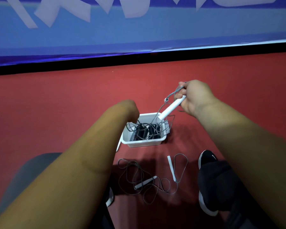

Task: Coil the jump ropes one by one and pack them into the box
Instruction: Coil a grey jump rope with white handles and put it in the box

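Head view: the banner shows large white characters, cropped and too blurred to read; the black shoe bears a white swoosh. The right grip clamps a white handle and its grey cord above the box, which holds coiled ropes. The left grip dips at the box's left rim, fingers hidden; I cannot tell its state. A loose rope lies on the red floor near the box; open floor lies beyond.

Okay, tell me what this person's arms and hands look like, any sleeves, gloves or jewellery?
The left forearm and right forearm are bare to the frame's edge, no sleeves in view. The left hand and right hand wear no gloves, and no watch or ring shows, though the left fingers are hidden.
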`<state>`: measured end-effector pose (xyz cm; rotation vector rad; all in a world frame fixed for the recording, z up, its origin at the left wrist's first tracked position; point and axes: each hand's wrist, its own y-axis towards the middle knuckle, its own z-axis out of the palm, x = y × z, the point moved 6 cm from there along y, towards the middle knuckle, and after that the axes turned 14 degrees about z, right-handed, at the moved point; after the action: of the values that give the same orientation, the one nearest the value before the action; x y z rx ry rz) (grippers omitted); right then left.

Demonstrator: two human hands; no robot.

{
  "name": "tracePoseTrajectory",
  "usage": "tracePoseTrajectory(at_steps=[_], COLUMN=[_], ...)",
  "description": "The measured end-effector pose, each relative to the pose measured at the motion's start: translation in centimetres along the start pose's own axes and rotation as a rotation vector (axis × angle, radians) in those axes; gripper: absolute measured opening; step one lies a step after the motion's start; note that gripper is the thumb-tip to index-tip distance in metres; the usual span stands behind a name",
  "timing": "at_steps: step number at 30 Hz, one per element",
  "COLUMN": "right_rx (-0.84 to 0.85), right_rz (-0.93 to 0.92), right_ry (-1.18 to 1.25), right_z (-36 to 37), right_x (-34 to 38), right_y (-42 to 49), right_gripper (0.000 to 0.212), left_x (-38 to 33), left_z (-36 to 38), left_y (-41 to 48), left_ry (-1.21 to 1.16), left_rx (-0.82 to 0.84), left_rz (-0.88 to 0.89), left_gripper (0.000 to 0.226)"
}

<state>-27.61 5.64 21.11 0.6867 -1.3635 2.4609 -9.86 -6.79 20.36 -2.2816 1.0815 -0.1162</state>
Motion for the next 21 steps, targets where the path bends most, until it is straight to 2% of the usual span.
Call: tracePoseTrajectory(at_steps=[2,3,4,6,8,13,17,21], right_rx=[0.051,0.072,0.089,0.109,0.124,0.149,0.152,0.137], right_rz=[0.055,0.063,0.06,0.047,0.04,0.004,-0.035,-0.019], right_ry=[-0.03,-0.075,-0.124,-0.192,-0.212,-0.219,-0.258,-0.375], right_z=[0.7,1.0,1.2,1.4,1.5,1.6,1.6,2.0], right_x=[-0.5,-0.8,-1.0,-1.1,-1.1,-0.7,-0.3,-0.6], right_y=[-0.3,-0.4,-0.5,-0.5,-0.6,-0.7,-0.8,-0.6], right_gripper=[0.029,0.027,0.024,0.02,0.016,0.014,0.015,0.016], left_x=[-1.2,-2.2,-3.2,-4.4,-4.9,-5.9,-6.2,-5.8], left_z=[0.1,0.0,-0.2,-0.7,-0.9,-0.6,-0.7,-0.8], left_y=[0.3,0.1,0.0,0.0,0.1,-0.5,-0.9,-0.9], left_ry=[-0.297,-0.474,-0.629,-0.811,-0.877,-0.954,-1.014,-0.938], left_rx=[-0.054,-0.077,-0.08,-0.092,-0.073,0.047,0.045,-0.024], left_rz=[0.149,0.26,0.356,0.477,0.527,0.585,0.6,0.561], left_gripper=[0.077,0.081,0.075,0.045,0.025,0.031,0.025,0.02])
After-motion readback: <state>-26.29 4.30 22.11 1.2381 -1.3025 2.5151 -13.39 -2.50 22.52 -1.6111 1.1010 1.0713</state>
